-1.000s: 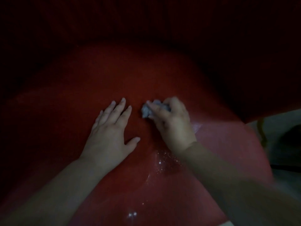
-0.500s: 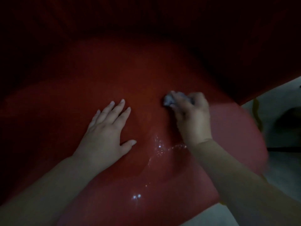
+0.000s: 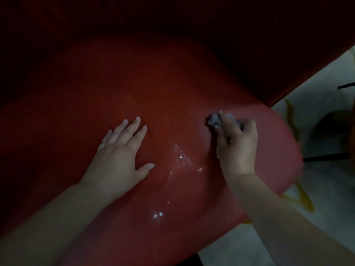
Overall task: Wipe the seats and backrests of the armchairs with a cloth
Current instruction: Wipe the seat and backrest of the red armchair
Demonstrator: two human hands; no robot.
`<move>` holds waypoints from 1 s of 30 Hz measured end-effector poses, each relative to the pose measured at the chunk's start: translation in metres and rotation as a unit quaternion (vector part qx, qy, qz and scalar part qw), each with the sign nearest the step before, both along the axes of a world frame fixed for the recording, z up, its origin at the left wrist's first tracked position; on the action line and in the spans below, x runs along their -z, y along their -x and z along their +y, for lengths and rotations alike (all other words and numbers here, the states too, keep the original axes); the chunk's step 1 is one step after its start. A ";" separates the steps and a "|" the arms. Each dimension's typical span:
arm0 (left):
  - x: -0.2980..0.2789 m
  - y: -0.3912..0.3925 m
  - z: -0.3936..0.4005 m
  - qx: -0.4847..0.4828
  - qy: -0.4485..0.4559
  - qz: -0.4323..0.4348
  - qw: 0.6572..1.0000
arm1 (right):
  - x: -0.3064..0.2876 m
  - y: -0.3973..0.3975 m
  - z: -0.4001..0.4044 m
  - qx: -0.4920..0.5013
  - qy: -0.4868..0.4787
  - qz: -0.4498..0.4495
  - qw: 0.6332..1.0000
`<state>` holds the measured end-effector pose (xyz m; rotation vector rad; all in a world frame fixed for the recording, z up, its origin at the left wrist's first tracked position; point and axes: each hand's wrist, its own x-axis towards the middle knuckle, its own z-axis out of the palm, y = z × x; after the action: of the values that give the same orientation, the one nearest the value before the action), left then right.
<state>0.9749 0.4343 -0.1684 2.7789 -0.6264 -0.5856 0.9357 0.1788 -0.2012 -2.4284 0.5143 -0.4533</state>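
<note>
The right hand (image 3: 237, 144) had carried the cloth (image 3: 215, 120) out toward the right side of the red seat (image 3: 153, 83), well away from the middle where it was working a second before. Its fingers (image 3: 223, 124) were curled tight round the crumpled grey wad, pressing it down onto the upholstery, just short of the seat's right edge. The left hand (image 3: 119, 156) had not budged: it lay flat on the seat, fingers spread and straight, holding nothing, only bracing. Between the two hands a wet sheen (image 3: 180, 160) glistened on the surface, with droplets trailing toward the front edge, so that patch looked already passed over. By my reading the stroke was sweeping the seat from centre to right, and the seat was partly done. The backrest (image 3: 172, 20) above sat in deep shadow, and whether it had been wiped could not be told. Pale floor (image 3: 326, 179) showed past the right edge.
</note>
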 end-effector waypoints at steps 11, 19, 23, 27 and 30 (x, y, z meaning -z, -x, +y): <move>0.001 0.008 0.008 -0.003 0.006 0.003 1.000 | -0.002 0.007 0.017 -0.019 0.000 -0.003 1.000; -0.001 0.021 0.020 -0.008 -0.005 0.001 1.000 | -0.004 0.024 0.084 -0.134 -0.009 0.011 0.991; -0.001 0.026 0.031 -0.013 0.002 0.001 1.000 | -0.002 0.017 0.066 -0.057 -0.014 0.010 0.998; -0.002 0.033 0.039 -0.027 0.010 0.001 1.000 | -0.004 0.062 0.104 -0.171 0.001 0.021 0.985; -0.002 0.038 0.041 -0.032 0.012 0.003 0.999 | -0.004 0.044 0.106 -0.247 0.044 0.031 0.968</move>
<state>0.9364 0.4754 -0.1664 2.7628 -0.5377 -0.5691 0.8913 0.2843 -0.1972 -2.5436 -0.0969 -0.1872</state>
